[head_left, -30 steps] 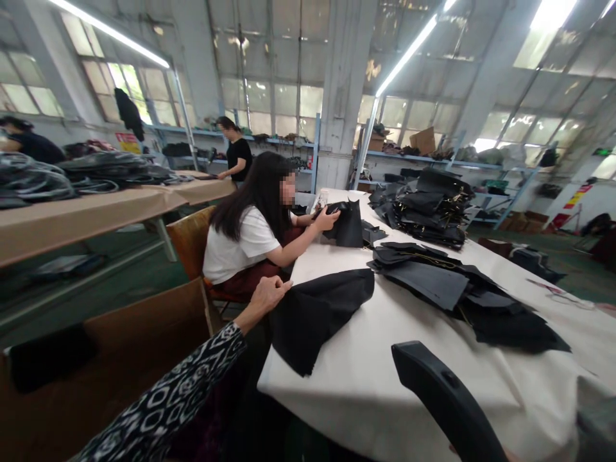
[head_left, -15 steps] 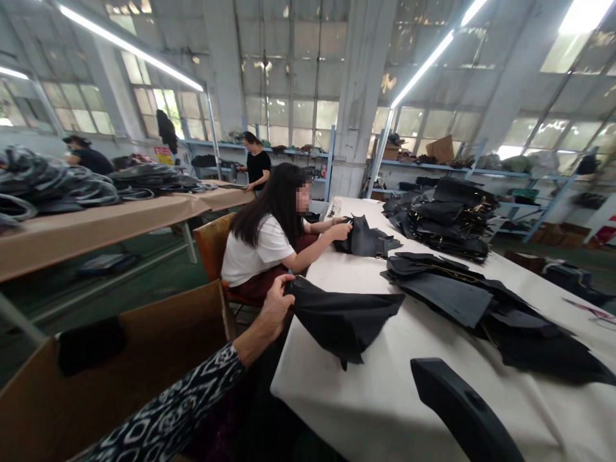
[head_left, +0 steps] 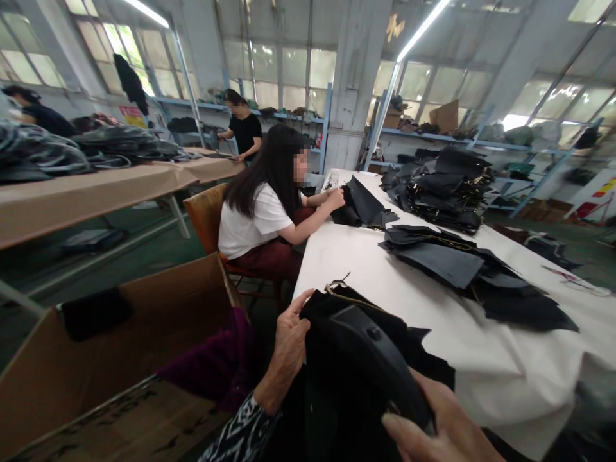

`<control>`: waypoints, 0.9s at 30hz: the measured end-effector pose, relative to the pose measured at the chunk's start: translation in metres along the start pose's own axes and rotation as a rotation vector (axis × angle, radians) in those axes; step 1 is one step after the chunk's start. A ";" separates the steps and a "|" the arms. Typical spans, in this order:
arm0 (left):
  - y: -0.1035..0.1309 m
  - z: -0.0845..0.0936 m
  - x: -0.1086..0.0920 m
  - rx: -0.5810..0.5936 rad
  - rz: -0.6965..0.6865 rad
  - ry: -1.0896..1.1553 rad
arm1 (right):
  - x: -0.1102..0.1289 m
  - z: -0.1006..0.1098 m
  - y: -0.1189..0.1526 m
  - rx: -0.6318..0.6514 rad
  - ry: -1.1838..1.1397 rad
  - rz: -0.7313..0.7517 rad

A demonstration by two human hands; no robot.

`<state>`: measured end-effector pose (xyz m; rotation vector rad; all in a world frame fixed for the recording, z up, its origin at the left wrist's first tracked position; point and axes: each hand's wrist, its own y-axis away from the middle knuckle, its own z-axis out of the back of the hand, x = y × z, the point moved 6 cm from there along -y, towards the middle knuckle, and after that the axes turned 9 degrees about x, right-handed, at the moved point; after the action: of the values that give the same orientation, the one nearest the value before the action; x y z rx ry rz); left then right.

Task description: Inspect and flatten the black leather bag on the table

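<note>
My left hand [head_left: 289, 346] pinches the upper left corner of a black fabric piece [head_left: 423, 356], thumb and fingers closed on it. A gold-coloured zipper [head_left: 359, 299] runs along the fabric's far edge, its end sticking up near my fingers. At the lower right, my right hand [head_left: 443, 417] grips a smooth, curved black piece [head_left: 373, 346] with a small round spot near its far end. That piece lies over the dark fabric. My right thumb shows in front; the other fingers are partly hidden. The fabric's lower part merges into dark shadow.
On the white-covered table [head_left: 337, 256] lie flat black pieces [head_left: 443, 260] and a taller black stack [head_left: 447, 186]. A seated co-worker [head_left: 264, 205] handles black pieces at the left edge. A cardboard box [head_left: 158, 289] with purple cloth [head_left: 221, 359] stands at my left.
My left hand has brought the fabric down and nearer, and its zippered edge now shows. My right hand has come into view with the curved black piece, which has shifted left over the fabric.
</note>
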<state>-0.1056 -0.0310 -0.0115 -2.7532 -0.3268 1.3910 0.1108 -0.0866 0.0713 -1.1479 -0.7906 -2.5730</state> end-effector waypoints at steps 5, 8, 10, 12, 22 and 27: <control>0.017 0.005 0.001 0.016 0.044 -0.088 | 0.025 -0.034 -0.024 0.114 -0.043 0.041; 0.031 0.007 0.003 0.034 0.067 -0.154 | 0.036 -0.038 -0.039 0.087 -0.065 0.101; 0.039 0.014 0.004 -0.031 0.089 -0.159 | 0.042 -0.040 -0.047 0.102 -0.070 0.157; 0.047 0.025 0.007 -0.135 0.117 -0.126 | 0.045 -0.040 -0.052 0.127 -0.091 0.199; 0.072 0.037 0.011 -0.179 0.137 -0.092 | 0.046 -0.039 -0.004 0.064 -0.003 0.098; 0.089 0.022 0.006 -0.076 0.143 -0.091 | 0.038 -0.072 0.009 0.138 0.030 0.070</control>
<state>-0.1048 -0.1180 -0.0414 -2.8300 -0.1933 1.5723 0.0443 -0.1330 0.0635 -1.0738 -0.8887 -2.4314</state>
